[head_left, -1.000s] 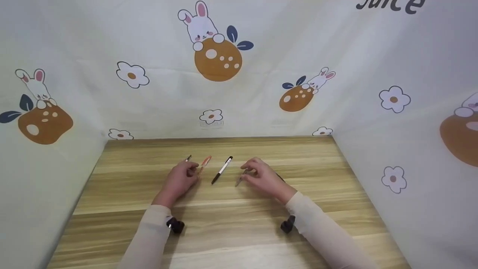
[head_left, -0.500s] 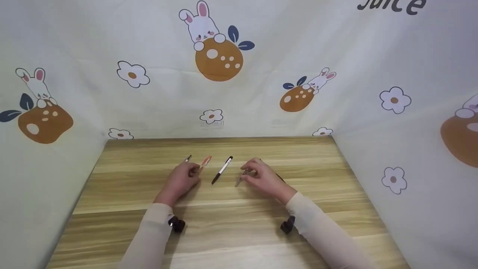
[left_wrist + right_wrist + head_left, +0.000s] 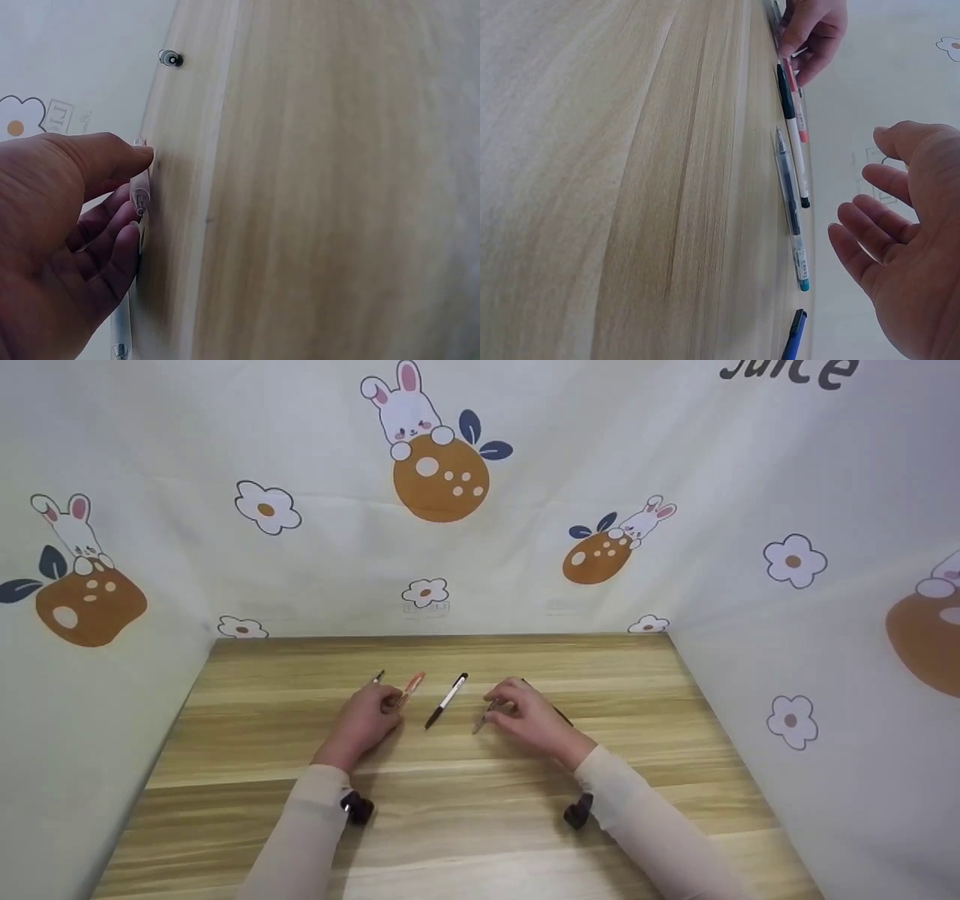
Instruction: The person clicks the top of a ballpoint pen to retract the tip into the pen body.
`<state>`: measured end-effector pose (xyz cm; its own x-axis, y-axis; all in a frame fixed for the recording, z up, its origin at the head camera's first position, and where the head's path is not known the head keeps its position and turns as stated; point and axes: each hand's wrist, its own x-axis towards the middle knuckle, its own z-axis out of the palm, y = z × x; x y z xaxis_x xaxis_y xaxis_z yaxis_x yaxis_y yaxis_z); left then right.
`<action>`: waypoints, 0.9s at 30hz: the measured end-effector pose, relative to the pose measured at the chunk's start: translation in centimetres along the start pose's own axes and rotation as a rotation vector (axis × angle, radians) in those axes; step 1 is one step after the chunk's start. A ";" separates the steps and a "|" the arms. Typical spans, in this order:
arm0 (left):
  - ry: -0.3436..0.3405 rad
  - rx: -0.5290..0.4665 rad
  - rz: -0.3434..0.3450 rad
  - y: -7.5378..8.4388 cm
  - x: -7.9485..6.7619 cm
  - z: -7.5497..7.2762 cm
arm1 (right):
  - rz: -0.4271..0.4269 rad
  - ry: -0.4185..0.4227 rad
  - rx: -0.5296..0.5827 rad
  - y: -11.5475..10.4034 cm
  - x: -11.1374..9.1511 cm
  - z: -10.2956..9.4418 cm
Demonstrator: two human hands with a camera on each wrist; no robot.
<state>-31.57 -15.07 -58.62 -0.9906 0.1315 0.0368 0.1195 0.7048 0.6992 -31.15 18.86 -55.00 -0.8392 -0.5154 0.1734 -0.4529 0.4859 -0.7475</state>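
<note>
In the head view, my left hand (image 3: 367, 720) pinches a red-ended pen (image 3: 412, 684) near its lower part, low over the table. The left wrist view shows the clear tip end of that pen (image 3: 140, 191) between thumb and fingers. To its right lies a white pen (image 3: 446, 701) with black ends. My right hand (image 3: 529, 716) hovers with relaxed, spread fingers by a clear pen (image 3: 478, 726) with a teal end, seen whole in the right wrist view; nothing is between its fingers (image 3: 885, 184).
A further pen (image 3: 379, 676) lies left of the red one, partly behind my left hand. A blue pen (image 3: 796, 334) lies right of the clear one, partly covered in the head view. Patterned cloth walls (image 3: 337, 555) border the wooden table (image 3: 465, 825) at back and sides.
My left hand has shifted slightly right and its fingers have come onto the red-ended pen. My right hand stays almost still, and the pens keep their places.
</note>
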 end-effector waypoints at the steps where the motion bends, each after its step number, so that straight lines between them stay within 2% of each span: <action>1: 0.004 0.004 0.006 0.0 0.0 0.0 | -0.004 -0.002 -0.003 0.0 0.0 0.0; 5: 0.015 0.014 0.030 0.0 0.0 0.1 | -0.017 -0.009 -0.016 0.0 0.1 0.1; 27: 0.042 0.056 0.037 0.0 0.1 0.6 | 0.002 -0.003 -0.027 0.0 0.2 0.3</action>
<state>-31.64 -14.66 -59.01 -0.9872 0.1299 0.0930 0.1589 0.7381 0.6557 -31.23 18.58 -55.15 -0.8394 -0.5163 0.1698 -0.4591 0.5062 -0.7300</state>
